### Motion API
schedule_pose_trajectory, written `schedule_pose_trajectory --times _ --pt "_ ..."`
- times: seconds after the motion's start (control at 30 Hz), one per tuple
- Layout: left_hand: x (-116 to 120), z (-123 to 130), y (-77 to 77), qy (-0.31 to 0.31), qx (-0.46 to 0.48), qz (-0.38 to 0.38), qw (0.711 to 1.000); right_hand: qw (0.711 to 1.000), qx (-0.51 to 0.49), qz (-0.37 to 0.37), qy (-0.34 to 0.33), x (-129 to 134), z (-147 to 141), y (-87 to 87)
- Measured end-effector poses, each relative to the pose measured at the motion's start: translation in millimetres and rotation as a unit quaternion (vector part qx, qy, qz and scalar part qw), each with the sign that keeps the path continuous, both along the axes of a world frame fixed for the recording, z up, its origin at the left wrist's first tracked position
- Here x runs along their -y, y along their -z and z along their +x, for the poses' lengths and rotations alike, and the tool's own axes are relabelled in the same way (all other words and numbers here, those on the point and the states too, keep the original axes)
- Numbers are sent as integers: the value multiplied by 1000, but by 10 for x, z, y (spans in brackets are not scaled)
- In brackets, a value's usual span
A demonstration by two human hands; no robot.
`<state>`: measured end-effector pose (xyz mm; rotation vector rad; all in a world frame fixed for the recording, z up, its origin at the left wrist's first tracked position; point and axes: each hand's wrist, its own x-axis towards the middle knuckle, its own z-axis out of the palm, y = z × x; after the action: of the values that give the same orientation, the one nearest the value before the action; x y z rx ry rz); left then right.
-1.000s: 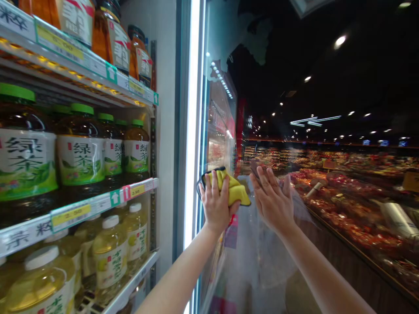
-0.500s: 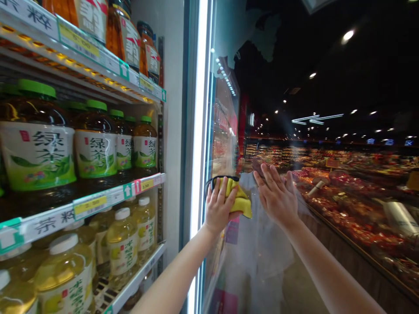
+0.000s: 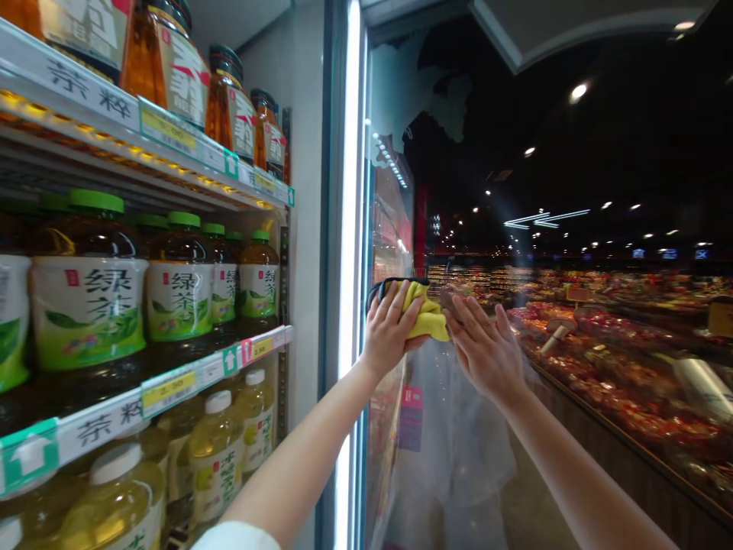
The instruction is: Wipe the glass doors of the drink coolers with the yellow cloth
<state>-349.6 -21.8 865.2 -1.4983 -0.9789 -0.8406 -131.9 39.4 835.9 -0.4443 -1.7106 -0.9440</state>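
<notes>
My left hand [image 3: 392, 328] presses a bunched yellow cloth [image 3: 428, 315] with dark edging against the glass door [image 3: 435, 473]. Its fingers lie over the cloth, and part of the fabric sticks out to the right. My right hand [image 3: 486, 351] rests on the same glass without holding anything, fingers stretched upward and palm toward the pane. The cloth's right end comes close to the right fingertips. A faint reflection shows in the glass behind both hands.
Left of the door, fridge shelves [image 3: 211, 372] carry green-capped tea bottles [image 3: 180, 298], pale yellow bottles [image 3: 217, 458] and amber bottles [image 3: 177, 69]. A bright light strip [image 3: 347, 229] runs up the door frame. Produce displays [image 3: 618, 367] appear at right.
My left hand has slid the cloth upward and slightly right on the glass, nearer my right hand. The right hand stays about where it was. The view has tilted up a little.
</notes>
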Motion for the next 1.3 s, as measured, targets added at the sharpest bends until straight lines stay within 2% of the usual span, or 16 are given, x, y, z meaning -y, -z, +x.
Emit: schedule_pose_trajectory --times 0.07,0.1,0.23,0.3,0.37,0.43,0.53,0.63,0.73,0.8,0.9,1.0,1.07,1.17,1.23,1.3 --pt "34 -110 16 0 34 -2 999 1000 5 10 5 -27 105 -64" --pt "22 -119 -45 -2 72 3 997 1000 4 14 7 -38 139 -106" --pt "-158 182 -542 -5 210 51 976 1000 -7 15 18 -56 114 -269" --pt "-216 380 -684 -2 193 56 980 1000 -8 15 22 -60 85 -302" --pt "-198 458 -637 9 103 29 994 1000 11 23 18 -76 126 -291" --pt "-125 374 -469 20 -5 -10 1000 998 44 35 13 -106 260 -259" --pt "-33 112 -308 2 -8 -13 1000 996 73 50 18 -158 558 -247" --pt "-79 89 -496 -20 127 32 991 997 49 58 30 -201 782 -328" --pt "-227 473 -814 -18 197 62 978 998 21 53 32 -232 838 -434" --pt "-310 800 -892 -6 178 58 982 998 13 51 25 -250 838 -457" --pt "-333 1061 -689 7 82 22 996 998 8 58 8 -279 913 -395" --pt "-265 966 -347 15 -33 -24 999 998 17 66 5 -312 1115 -301" --pt "-234 868 -259 10 -46 -34 998 998 22 65 14 -334 1267 -280" --pt "-290 981 -462 -4 74 8 997 998 14 58 28 -361 1414 -329" --pt "-379 1250 -703 -6 168 45 985 998 9 56 31 -377 1445 -371" --pt "-462 1552 -863 2 178 50 983 998 8 58 29 -397 1457 -377"
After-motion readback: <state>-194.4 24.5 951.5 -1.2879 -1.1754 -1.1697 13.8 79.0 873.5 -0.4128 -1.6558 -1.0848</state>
